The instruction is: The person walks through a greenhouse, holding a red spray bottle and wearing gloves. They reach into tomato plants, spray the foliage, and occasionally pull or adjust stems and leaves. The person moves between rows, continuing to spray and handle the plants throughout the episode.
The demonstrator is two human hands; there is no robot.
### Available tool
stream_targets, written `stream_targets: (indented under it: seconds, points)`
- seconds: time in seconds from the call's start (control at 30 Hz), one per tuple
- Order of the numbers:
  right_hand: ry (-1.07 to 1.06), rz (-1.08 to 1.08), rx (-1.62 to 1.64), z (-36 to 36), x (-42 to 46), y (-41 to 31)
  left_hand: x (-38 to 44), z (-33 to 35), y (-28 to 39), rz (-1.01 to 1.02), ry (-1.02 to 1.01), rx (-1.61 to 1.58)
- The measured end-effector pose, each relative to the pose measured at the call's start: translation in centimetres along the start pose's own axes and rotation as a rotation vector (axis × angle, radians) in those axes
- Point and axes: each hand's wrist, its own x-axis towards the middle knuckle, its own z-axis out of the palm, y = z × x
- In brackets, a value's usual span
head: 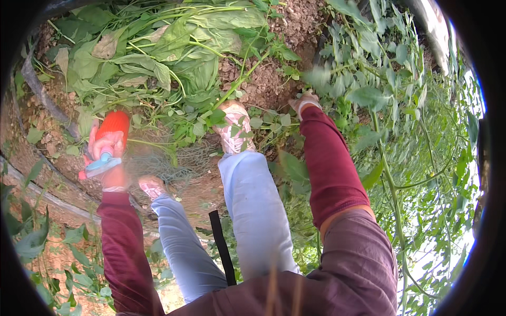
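Note:
My left hand (pixel 107 143) is wrapped around the neck of a red, ribbed spray bottle (pixel 115 123). Its light-blue trigger head (pixel 103 166) points up towards me. On the right, my right hand (pixel 306 99) reaches down to the soil at the base of the green plants (pixel 336 79). A pale band shows at that wrist. Leaves and the angle hide its fingertips, so whether it grips a stem cannot be told. Between the hands lies a large heap of cut or pulled leafy greens (pixel 170 51), some leaves wilted and brown.
Tall leafy vines with thick stems (pixel 389 181) crowd the right side. A dark hose (pixel 49 98) runs along the ground at left. Bluish tangled netting or strands (pixel 170 166) lies near my pink lace-up shoes (pixel 235 132). A black strap (pixel 222 247) hangs before my legs.

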Motion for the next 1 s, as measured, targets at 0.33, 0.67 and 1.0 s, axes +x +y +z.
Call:
stream_targets:
  seconds: [0.33,0.67,1.0]
  points:
    - [-0.353,-0.490,-0.473,6.9,1.7,2.2,1.3,-0.1,0.8,0.121,-0.070,0.122]
    - [-0.007,0.053,-0.236,3.7,-0.1,7.0,0.5,0.0,-0.1,0.052,0.013,-0.135]
    - [0.094,-0.440,-0.183,-1.5,-4.6,2.6,0.4,-0.1,-0.4,0.053,0.059,0.025]
